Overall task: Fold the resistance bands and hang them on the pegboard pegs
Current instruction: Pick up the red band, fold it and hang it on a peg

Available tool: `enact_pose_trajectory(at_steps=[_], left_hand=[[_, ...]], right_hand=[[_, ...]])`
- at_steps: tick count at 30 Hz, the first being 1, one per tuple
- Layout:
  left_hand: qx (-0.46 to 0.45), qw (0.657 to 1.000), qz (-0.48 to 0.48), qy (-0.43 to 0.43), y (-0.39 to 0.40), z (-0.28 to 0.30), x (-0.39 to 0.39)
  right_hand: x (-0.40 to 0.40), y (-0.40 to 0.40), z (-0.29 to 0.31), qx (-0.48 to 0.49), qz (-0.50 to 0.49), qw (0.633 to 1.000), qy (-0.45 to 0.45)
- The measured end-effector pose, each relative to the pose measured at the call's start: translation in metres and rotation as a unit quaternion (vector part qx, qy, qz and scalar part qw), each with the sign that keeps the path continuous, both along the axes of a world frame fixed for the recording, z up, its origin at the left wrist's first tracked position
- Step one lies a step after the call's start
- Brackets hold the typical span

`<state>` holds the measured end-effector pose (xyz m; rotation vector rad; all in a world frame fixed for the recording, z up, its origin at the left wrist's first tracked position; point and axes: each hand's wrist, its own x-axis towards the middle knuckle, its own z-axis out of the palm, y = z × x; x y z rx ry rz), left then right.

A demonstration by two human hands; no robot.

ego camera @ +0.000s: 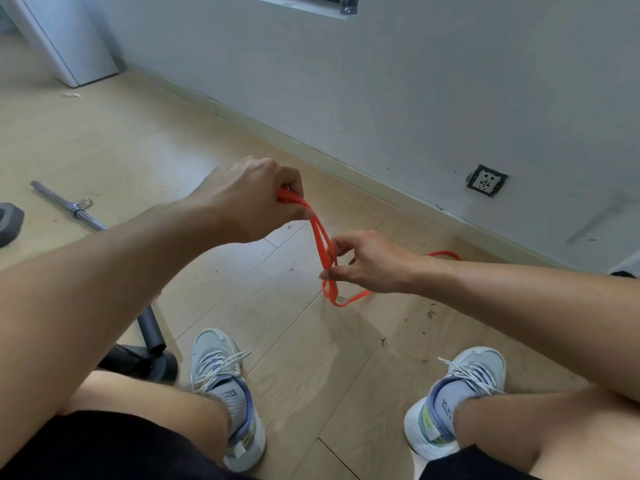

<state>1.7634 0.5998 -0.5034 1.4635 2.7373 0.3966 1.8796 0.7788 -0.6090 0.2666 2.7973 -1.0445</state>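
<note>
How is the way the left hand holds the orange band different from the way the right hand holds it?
The left hand is higher up and farther from the person, while the right hand is lower and nearer. The left hand wraps its whole fist round the orange band, while the right hand only pinches it with fingertips. The left hand grips the top of the fold; the right hand holds it lower, where the rest trails toward the floor. Both grip the same band.

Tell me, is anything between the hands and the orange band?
Nothing visible. The left hand grips the orange band at its upper end, and the right hand pinches it lower down. The pegboard is out of view.
</note>
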Motion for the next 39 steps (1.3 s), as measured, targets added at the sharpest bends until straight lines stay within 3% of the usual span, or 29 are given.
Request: enact_pose_trajectory(at_steps=[3,8,10,12,15,20,33,39], left_hand=[[-0.046,0.998,0.027,-0.032,-0.001,-0.001,-0.003],[-0.313,0.946,0.041,-0.071,-0.01,-0.014,-0.013],[-0.362,0.928,0.038,-0.085,-0.01,-0.021,-0.009],[-0.329,0.935,0.026,-0.133,-0.006,-0.027,-0.005],[-0.202,0.961,-0.007,-0.187,0.004,-0.031,0.005],[-0.096,0.978,-0.019,-0.183,0.014,-0.036,0.012],[-0.102,0.991,-0.029,-0.086,0.018,-0.037,0.009],[-0.034,0.997,-0.046,-0.049,0.017,-0.032,0.011]], right_hand=[[0.0,0.002,-0.003,-0.028,-0.023,0.999,0.015],[0.001,0.006,0.002,-0.033,-0.059,0.996,0.06],[0.0,0.005,0.006,-0.025,-0.067,0.993,0.092],[0.0,0.002,0.009,-0.018,-0.059,0.991,0.118],[-0.002,-0.003,0.013,-0.006,-0.038,0.989,0.142],[-0.001,-0.005,0.016,-0.011,-0.038,0.987,0.157],[-0.003,0.0,0.016,-0.018,-0.028,0.996,0.085],[-0.009,0.01,0.016,0.017,-0.037,0.998,0.057]])
